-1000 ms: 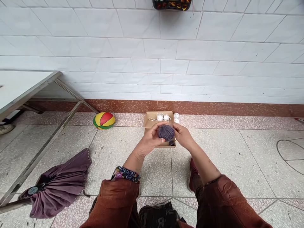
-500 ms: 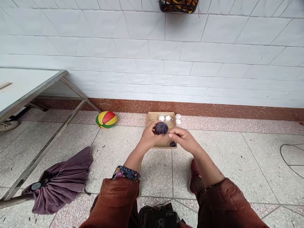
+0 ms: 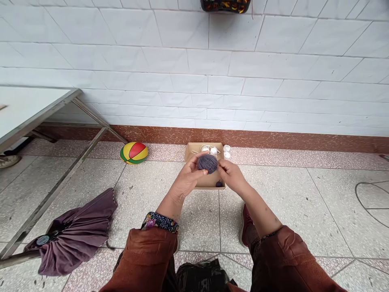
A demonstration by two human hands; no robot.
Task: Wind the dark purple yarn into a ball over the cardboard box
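Observation:
A dark purple-grey ball of yarn (image 3: 207,164) is gripped in my left hand (image 3: 187,177), thumb below and fingers above. My right hand (image 3: 231,174) is closed in a pinch at the ball's right side; the strand between its fingers is too thin to make out clearly now. Under both hands a shallow cardboard box (image 3: 209,187) lies on the floor. It holds white yarn balls (image 3: 213,150) at the back and a small dark yarn ball (image 3: 219,183) in the front right corner. More white yarn balls (image 3: 227,155) lie just outside its right edge.
A striped ball (image 3: 134,153) rests by the wall to the left. A metal-framed table (image 3: 39,109) and a folded purple umbrella (image 3: 75,233) are further left. A wire loop (image 3: 360,198) lies at the right. My red shoe (image 3: 246,225) is near the box.
The yarn ball has turned in my left hand, its windings now lying more sideways. My right hand has rotated and moved slightly, with its fingers nearer the ball.

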